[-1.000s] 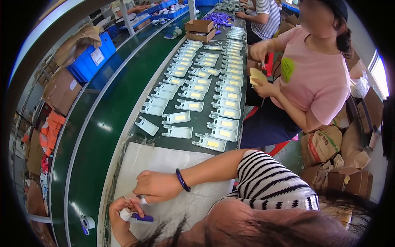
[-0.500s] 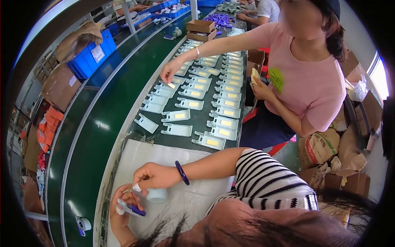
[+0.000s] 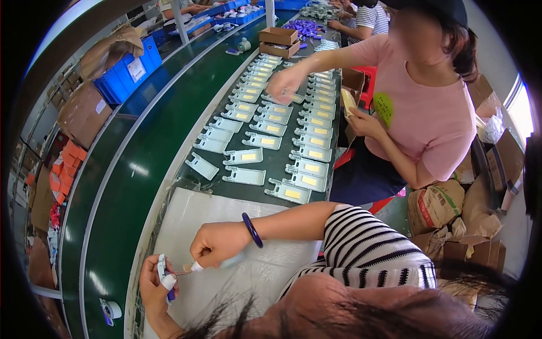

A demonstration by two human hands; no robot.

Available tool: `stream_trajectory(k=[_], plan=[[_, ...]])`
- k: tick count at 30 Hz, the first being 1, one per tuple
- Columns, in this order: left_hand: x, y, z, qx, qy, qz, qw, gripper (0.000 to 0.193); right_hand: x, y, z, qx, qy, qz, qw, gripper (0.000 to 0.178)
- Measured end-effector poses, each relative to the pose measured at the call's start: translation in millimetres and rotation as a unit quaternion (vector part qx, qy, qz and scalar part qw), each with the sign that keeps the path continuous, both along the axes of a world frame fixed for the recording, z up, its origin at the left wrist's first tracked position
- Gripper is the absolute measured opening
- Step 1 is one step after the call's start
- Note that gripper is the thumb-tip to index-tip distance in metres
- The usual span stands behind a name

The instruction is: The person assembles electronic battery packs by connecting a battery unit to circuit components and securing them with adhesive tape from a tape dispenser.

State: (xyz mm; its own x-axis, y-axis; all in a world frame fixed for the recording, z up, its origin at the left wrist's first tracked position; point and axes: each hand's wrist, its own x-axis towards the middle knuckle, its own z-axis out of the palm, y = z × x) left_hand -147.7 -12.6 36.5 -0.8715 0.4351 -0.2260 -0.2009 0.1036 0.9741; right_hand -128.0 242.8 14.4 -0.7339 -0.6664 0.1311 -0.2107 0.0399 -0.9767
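Note:
My left hand (image 3: pixel 151 285) is at the lower left and pinches a small white part (image 3: pixel 164 275) with a blue-purple piece at its lower end. My right hand (image 3: pixel 217 243), with a dark purple bracelet (image 3: pixel 252 229) on the wrist, grips a small white applicator (image 3: pixel 197 266). The applicator's thin tip touches the part. Both hands hover over a white plastic-covered sheet (image 3: pixel 226 212) on the bench. My striped sleeve (image 3: pixel 372 243) and my hair fill the lower right.
Rows of several pale flat parts with yellow patches (image 3: pixel 271 141) lie beyond the sheet. A co-worker in a pink shirt (image 3: pixel 418 113) reaches a hand (image 3: pixel 287 85) over them. A green conveyor belt (image 3: pixel 141 152) runs along the left, with a tape roll (image 3: pixel 110 309), blue bins (image 3: pixel 124 73) and cardboard boxes (image 3: pixel 276 39).
My hands have closed together, bringing the applicator tip onto the part. The co-worker's arm stretched far across the rows, then drew partway back.

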Motion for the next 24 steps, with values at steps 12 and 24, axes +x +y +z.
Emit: stream_trajectory(k=[12,24], plan=[[17.3,-1.6,24.4,-0.146,0.114,0.032,0.982,0.037,2.0,-6.0,-10.5,-0.131,-0.065,0.073,0.987,0.022],[36.3,23.8,28.6,-0.031,0.087,0.026,0.995,0.042,10.8,-8.9,-7.7,0.051,0.412,-0.209,0.886,0.014]])
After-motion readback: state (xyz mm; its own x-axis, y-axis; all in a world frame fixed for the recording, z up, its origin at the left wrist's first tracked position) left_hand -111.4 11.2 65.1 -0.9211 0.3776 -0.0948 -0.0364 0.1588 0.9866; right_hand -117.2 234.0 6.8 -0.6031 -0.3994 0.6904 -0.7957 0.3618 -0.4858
